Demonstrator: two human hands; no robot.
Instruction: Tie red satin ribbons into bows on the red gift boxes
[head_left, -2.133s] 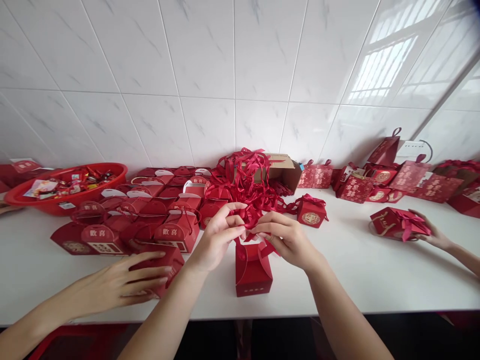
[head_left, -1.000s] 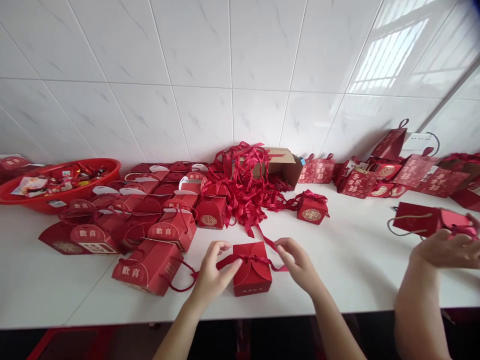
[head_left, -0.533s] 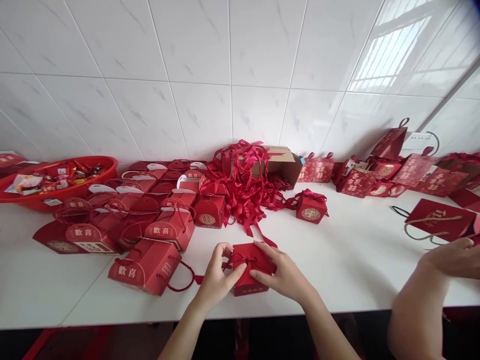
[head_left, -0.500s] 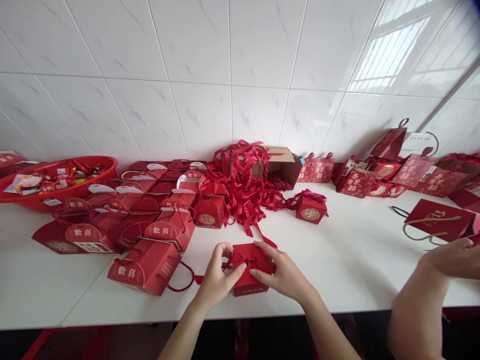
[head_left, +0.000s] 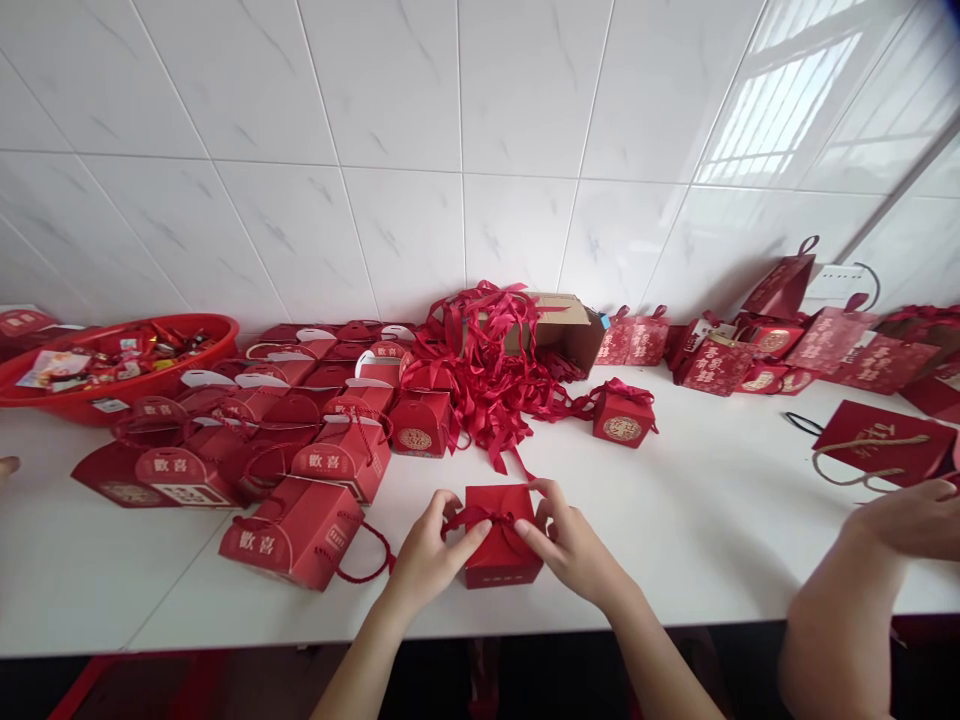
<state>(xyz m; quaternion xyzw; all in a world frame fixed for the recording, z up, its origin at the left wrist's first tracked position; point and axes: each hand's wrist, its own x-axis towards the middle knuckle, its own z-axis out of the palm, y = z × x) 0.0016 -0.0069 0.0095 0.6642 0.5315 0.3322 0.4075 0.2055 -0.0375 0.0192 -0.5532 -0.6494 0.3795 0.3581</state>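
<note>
A small red gift box (head_left: 501, 555) stands on the white table (head_left: 675, 540) near its front edge. A red ribbon (head_left: 480, 516) crosses the box's top with a knot near the middle. My left hand (head_left: 427, 550) pinches the ribbon at the box's left side. My right hand (head_left: 574, 545) pinches the ribbon at the box's right side. Both hands rest against the box top.
Several red handled boxes (head_left: 300, 535) lie to the left, a ribbon heap (head_left: 487, 375) spills from a cardboard box (head_left: 566, 325) behind, a tied box (head_left: 622, 415) stands right of it. A red basin (head_left: 112, 365) sits far left. Another person's hand (head_left: 911, 520) and a red bag (head_left: 885, 440) are at right.
My hands drew the ribbon down from above onto the box top and now pinch it close to the knot. The person at left withdrew; the one at right pulled a hand nearer the edge.
</note>
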